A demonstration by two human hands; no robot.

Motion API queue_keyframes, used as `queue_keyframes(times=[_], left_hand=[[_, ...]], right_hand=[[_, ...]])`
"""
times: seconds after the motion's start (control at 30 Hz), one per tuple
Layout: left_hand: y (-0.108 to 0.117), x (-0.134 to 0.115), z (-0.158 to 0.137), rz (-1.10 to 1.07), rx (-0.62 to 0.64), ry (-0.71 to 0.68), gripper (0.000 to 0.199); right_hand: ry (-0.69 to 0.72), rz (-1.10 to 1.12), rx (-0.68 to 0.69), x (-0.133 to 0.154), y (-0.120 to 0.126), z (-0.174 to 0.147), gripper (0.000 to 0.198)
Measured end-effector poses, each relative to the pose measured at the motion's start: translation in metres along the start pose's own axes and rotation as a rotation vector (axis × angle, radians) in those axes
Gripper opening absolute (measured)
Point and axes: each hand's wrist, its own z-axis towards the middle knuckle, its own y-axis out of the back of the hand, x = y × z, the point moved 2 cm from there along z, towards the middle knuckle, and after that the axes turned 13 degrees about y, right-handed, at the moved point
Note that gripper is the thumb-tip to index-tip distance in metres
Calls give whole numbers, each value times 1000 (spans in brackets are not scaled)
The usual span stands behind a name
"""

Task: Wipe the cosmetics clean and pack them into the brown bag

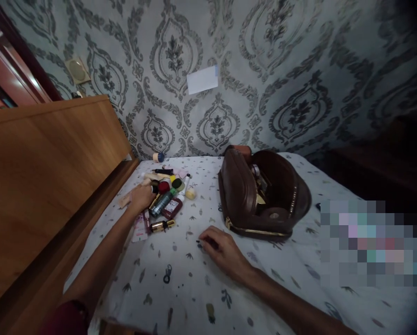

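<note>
My left hand point(142, 197) reaches into a pile of toiletries and cosmetics, its fingers curled down at a small dark-topped item I cannot make out. Beside it lie a red round item point(163, 187), a green-capped clear bottle point(162, 203), and a bottle of dark red liquid with a white cap point(173, 207). Nearer to me is a dark bottle with a gold cap point(162, 226). My right hand point(224, 249) rests on the patterned sheet, fingers loosely bent and nothing visible in them. Just beyond it stands an open brown leather bag point(239, 190) with some items inside.
A wooden panel point(55, 158) borders the sheet on the left. Patterned wallpaper point(175, 51) covers the wall behind, with a white paper point(202, 79) on it. A blue-and-cream small container point(158, 157) stands near the wall. A blurred patch point(372, 244) hides something at the right.
</note>
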Motion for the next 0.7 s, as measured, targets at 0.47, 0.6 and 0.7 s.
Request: queue_keyframes(times=[0.47, 0.6, 0.7], left_hand=[[26, -27, -84, -660, -14, -129, 41], [-11, -71, -156, -823, 73, -261, 40], [-22, -84, -182, -867, 83, -301, 37]], right_hand=[[-4, 273, -101, 15, -3, -4, 37], [-130, 468, -85, 13, -13, -4, 71], [-178, 434, -136, 7, -14, -3, 61]])
